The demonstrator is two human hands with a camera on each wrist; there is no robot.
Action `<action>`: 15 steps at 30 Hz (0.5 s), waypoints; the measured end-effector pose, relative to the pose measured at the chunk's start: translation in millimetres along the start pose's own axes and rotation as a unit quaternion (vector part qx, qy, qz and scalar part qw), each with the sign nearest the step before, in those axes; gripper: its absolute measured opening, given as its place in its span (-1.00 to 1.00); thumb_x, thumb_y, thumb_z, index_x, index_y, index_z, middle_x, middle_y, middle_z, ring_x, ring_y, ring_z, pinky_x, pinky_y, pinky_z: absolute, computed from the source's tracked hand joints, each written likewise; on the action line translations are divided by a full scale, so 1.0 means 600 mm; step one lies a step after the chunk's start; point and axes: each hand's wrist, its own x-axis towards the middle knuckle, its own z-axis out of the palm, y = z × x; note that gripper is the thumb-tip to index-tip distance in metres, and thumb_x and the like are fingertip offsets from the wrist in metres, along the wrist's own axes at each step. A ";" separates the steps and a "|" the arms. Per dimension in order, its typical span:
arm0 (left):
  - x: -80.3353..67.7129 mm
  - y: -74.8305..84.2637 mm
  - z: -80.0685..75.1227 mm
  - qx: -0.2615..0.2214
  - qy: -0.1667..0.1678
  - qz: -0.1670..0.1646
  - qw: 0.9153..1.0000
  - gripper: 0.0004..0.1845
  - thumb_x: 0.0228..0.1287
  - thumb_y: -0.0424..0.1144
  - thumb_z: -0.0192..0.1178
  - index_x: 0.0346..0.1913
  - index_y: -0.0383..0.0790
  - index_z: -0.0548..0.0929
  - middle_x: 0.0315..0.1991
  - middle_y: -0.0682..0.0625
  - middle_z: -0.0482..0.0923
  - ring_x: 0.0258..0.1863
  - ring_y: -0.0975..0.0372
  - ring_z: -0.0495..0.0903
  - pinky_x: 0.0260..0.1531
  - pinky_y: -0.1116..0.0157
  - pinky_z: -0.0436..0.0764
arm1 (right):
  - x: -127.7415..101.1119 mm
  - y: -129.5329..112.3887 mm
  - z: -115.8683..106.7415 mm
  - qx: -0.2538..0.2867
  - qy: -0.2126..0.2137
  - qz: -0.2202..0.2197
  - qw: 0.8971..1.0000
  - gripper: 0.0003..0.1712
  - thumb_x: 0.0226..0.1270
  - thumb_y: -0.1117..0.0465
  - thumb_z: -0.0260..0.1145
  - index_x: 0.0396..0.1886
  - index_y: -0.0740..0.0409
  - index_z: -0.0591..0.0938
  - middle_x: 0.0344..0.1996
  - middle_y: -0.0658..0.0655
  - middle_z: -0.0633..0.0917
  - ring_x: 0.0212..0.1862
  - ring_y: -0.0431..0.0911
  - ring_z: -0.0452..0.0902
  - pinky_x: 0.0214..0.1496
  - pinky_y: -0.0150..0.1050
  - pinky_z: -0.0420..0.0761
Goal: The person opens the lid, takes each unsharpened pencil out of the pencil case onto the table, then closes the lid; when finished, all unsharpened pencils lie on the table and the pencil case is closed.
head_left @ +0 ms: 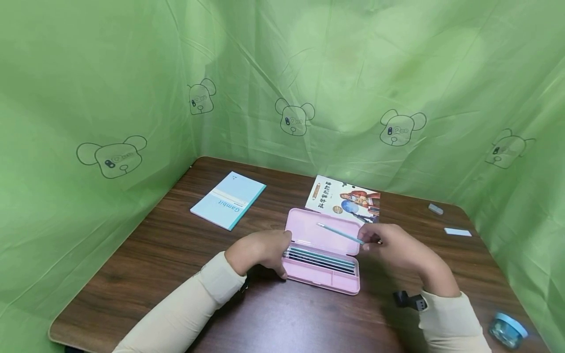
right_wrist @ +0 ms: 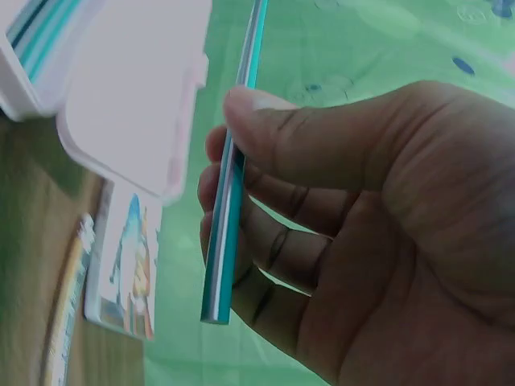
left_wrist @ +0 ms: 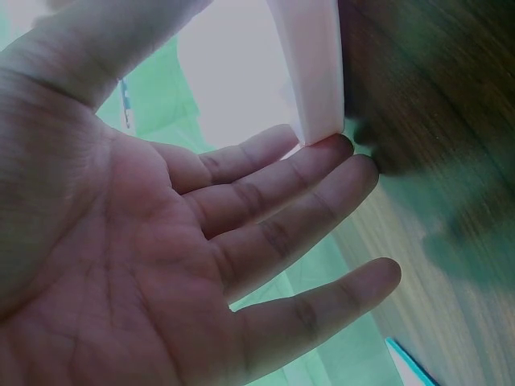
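fingers and thumb of the right hand [head_left: 399,245] pinch a teal-and-white striped pencil [head_left: 340,233] near its back end, so the shaft slants over the raised lid of the pink pencil case [head_left: 322,257], tip toward the far edge of the lid. in the right wrist view the thumb presses the pencil [right_wrist: 229,201] against the curled fingers [right_wrist: 265,241] and the grip looks firm. the left hand [head_left: 260,252] lies against the left end of the case with straight, relaxed fingers; the left wrist view shows the fingertips [left_wrist: 330,153] touching a pink corner of the case [left_wrist: 314,72], bracing it rather than gripping it. inside the tray of the case several more pencils [head_left: 320,257] lie side by side along its length. judged from this, the step in hand is handling one pencil over the open case, and doing it well calls for turning the shaft parallel to the pencils in the tray, keeping it low and clear of the lid, and letting the left hand hold the case firm against the wooden table [head_left: 176,255] so that it does not slide. beyond the case lies an illustrated book [head_left: 344,200]; to the far left of the case a light blue notebook [head_left: 228,200]; to the right of it two small erasers [head_left: 446,220], well apart from it.
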 end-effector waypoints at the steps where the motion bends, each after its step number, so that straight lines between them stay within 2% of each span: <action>1: 0.000 0.000 0.000 0.000 0.000 0.001 1.000 -0.22 0.02 0.07 0.82 0.10 -0.30 0.61 -0.11 0.00 0.71 -0.14 0.22 0.66 0.16 0.16 0.73 | -0.003 0.003 -0.005 -0.001 0.006 0.007 1.000 -0.81 0.44 0.43 0.47 -0.09 0.09 0.74 -0.27 -0.04 0.76 -0.16 -0.21 0.64 -0.08 -0.20 0.71; 8: 0.001 -0.003 0.001 0.003 -0.001 0.001 1.000 -0.22 0.02 0.08 0.82 0.11 -0.29 0.60 -0.13 0.03 0.69 -0.14 0.23 0.65 0.15 0.17 0.73 | -0.020 0.031 -0.032 -0.033 0.037 0.055 0.997 -0.84 0.47 0.38 0.50 -0.06 0.09 0.76 -0.25 -0.04 0.78 -0.14 -0.15 0.66 -0.10 -0.14 0.70; 15: 0.001 -0.003 0.002 -0.002 -0.003 0.002 1.000 -0.23 0.03 0.07 0.81 0.11 -0.28 0.60 -0.14 0.03 0.68 -0.16 0.24 0.64 0.13 0.19 0.72 | -0.036 0.069 -0.044 -0.049 0.043 0.115 0.991 -0.90 0.53 0.31 0.47 -0.06 0.10 0.74 -0.24 0.01 0.80 -0.13 -0.09 0.66 -0.09 -0.05 0.66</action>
